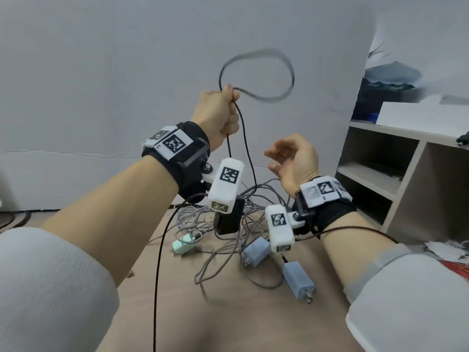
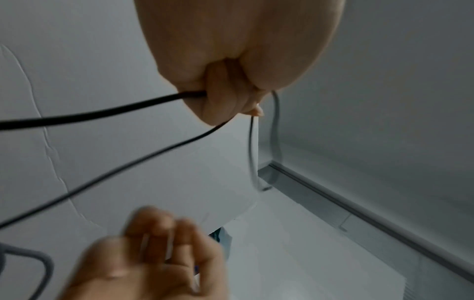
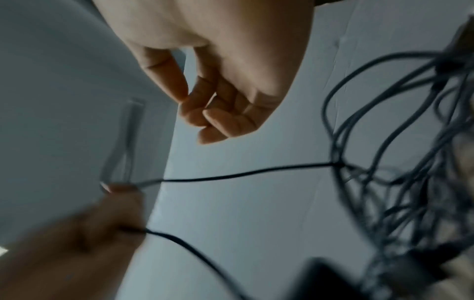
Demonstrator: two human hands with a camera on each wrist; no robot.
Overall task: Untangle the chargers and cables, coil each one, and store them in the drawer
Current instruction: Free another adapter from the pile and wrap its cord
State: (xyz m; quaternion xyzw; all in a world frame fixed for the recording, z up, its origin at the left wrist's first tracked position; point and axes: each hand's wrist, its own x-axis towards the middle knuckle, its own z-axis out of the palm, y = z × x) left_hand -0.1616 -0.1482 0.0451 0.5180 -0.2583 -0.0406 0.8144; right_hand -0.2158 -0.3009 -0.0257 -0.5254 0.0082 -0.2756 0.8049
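My left hand (image 1: 220,110) is raised above the table in a fist, gripping a black cable (image 1: 256,74) that forms a blurred loop above it. Two strands of that cable (image 2: 102,113) hang from the fist toward the pile. My right hand (image 1: 291,158) hovers lower and to the right, fingers loosely curled (image 3: 212,113), holding nothing. Below both hands lies a tangle of grey braided cables (image 1: 228,240) with a black adapter (image 1: 228,219), a mint-green charger (image 1: 184,243) and two pale blue chargers (image 1: 256,250) (image 1: 299,280).
The brown table (image 1: 228,321) runs toward a white wall (image 1: 127,72). A grey shelf unit (image 1: 396,174) with open compartments stands at the right, boxes and bags on top. Papers (image 1: 451,250) lie at the right edge. No drawer is plainly visible.
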